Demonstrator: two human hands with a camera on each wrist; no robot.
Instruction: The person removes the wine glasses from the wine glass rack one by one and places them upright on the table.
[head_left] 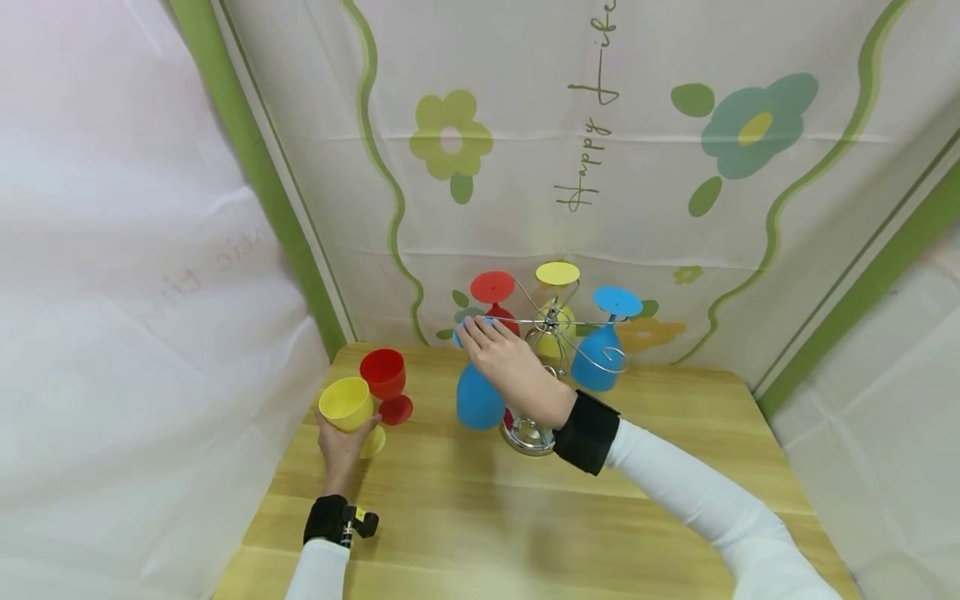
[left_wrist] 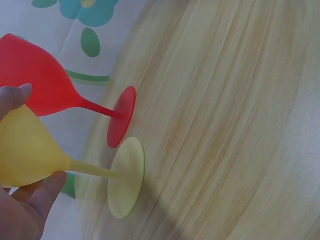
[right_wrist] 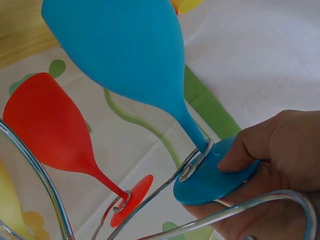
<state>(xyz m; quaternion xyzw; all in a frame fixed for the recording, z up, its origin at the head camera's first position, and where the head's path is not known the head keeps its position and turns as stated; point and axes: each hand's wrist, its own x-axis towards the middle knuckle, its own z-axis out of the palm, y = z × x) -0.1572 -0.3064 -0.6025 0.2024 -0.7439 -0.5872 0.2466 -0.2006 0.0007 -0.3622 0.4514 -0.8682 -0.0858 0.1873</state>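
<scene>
My left hand [head_left: 341, 448] grips the bowl of a yellow goblet [head_left: 347, 408], which stands upright with its foot on the table. Right beside it is an upright red goblet [left_wrist: 42, 75]. My right hand [head_left: 513, 367] pinches the round foot of a blue goblet [right_wrist: 125, 55] between thumb and fingers. That goblet hangs upside down, its stem inside a wire loop of the chrome goblet rack [head_left: 528, 448]. In the right wrist view the thumb [right_wrist: 240, 155] lies on the foot's face.
Also hanging upside down from the rack are a red goblet [right_wrist: 50, 125], a yellow goblet [head_left: 557, 273] and another blue goblet [head_left: 596, 358]. Behind the wooden table [head_left: 450, 508] rises a flower-printed cloth [head_left: 517, 217]. More cloth borders both sides.
</scene>
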